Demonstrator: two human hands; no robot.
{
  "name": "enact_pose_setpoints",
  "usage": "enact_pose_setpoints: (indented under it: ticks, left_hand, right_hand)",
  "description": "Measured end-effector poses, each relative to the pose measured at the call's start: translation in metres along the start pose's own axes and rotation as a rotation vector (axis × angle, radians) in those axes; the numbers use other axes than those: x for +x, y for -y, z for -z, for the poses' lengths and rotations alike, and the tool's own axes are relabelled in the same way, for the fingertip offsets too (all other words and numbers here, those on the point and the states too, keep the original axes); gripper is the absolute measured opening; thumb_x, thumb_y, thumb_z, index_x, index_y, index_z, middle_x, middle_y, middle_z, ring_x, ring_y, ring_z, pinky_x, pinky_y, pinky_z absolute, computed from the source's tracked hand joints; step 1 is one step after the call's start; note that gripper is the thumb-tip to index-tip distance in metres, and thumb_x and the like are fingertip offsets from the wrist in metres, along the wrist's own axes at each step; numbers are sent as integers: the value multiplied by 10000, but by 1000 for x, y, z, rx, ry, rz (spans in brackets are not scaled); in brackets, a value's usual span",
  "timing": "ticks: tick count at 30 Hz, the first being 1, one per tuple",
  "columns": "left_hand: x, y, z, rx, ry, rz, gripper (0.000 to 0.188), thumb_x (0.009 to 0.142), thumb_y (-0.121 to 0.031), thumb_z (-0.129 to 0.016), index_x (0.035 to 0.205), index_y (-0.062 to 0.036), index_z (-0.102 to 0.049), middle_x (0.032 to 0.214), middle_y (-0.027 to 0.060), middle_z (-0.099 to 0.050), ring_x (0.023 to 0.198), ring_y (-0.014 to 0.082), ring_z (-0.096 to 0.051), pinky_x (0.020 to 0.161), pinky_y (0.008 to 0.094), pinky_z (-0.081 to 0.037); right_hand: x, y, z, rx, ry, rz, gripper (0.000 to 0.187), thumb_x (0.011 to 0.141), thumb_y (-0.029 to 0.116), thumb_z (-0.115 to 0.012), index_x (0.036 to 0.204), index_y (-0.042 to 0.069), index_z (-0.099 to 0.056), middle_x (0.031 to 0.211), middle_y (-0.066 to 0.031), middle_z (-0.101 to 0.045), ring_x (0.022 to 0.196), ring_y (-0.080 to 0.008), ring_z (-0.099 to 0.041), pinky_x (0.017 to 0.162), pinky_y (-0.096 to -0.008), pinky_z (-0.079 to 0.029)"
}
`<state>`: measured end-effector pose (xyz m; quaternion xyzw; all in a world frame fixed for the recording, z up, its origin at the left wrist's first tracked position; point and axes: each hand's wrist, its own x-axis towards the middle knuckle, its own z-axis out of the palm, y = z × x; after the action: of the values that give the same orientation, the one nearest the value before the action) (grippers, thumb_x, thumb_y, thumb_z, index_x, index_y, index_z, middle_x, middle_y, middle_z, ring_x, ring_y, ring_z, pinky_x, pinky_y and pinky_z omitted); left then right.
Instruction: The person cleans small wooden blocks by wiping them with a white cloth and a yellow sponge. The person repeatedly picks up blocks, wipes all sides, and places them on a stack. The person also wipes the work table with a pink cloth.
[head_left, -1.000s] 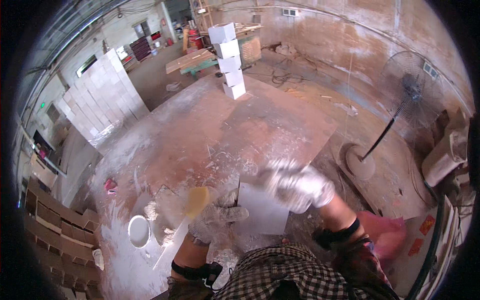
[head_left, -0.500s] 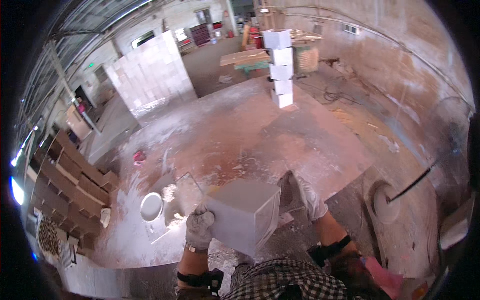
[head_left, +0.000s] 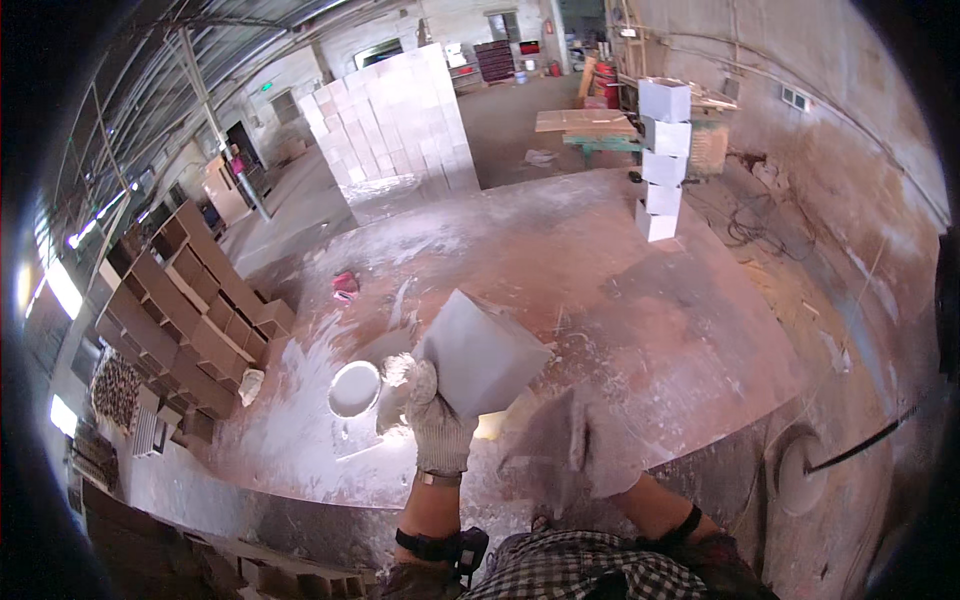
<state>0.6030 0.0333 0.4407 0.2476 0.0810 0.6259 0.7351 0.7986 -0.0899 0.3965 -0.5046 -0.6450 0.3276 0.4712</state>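
Observation:
My left hand [head_left: 430, 425], in a pale knitted work glove, grips a plain light-grey box-shaped block [head_left: 485, 350] by its left side. The block is tilted, one corner pointing up, and is held above the dusty reddish table [head_left: 640, 330]. Lower right of it, apart from the block, is my gloved right hand [head_left: 610, 455], strongly blurred. A grey-brown patch shows at that hand; whether it is glove or a held piece of material cannot be made out. Left of my left hand stands a round white tub [head_left: 355, 388].
A column of white blocks [head_left: 663, 160] stands at the table's far right edge. Beyond the far edge rises a wall of stacked pale blocks [head_left: 395, 125]. Brown cardboard boxes [head_left: 190, 300] are stacked at the left. A red crumpled thing [head_left: 345, 286] lies on the table.
My left hand has lifted and turned the block so that a corner points up. My right hand has drawn down and away from it. The view has swung left.

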Motion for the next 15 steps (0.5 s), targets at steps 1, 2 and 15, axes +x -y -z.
enact_pose_setpoints:
  ticks: [1, 2, 15]
  left_hand:
    - [7, 2, 1, -96, 1, 44, 380, 959, -209, -536, 1283, -14, -499, 1277, 112, -560, 1169, 243, -548, 1019, 419, -449]
    - [14, 9, -1, -201, 11, 101, 370, 967, -204, -520, 1282, -12, -497, 1277, 112, -559, 1168, 244, -547, 1020, 413, -448]
    - [58, -6, 5, -336, 108, 184, 419, 971, -253, -516, 1294, 11, -479, 1314, 156, -533, 1223, 291, -507, 1051, 493, -404]
  right_hand:
    - [12, 21, 4, 674, -205, -125, 206, 954, 96, -423, 1088, 53, -574, 999, -103, -614, 965, -221, -581, 888, -337, -477]
    - [23, 42, 14, 1338, -424, -246, 192, 928, 63, -426, 991, 58, -607, 944, -107, -616, 932, -224, -587, 862, -340, -477]
    - [64, -29, 5, -209, 155, 125, 47, 858, 115, -578, 842, 108, -621, 871, -42, -616, 778, -206, -594, 692, -349, -490]
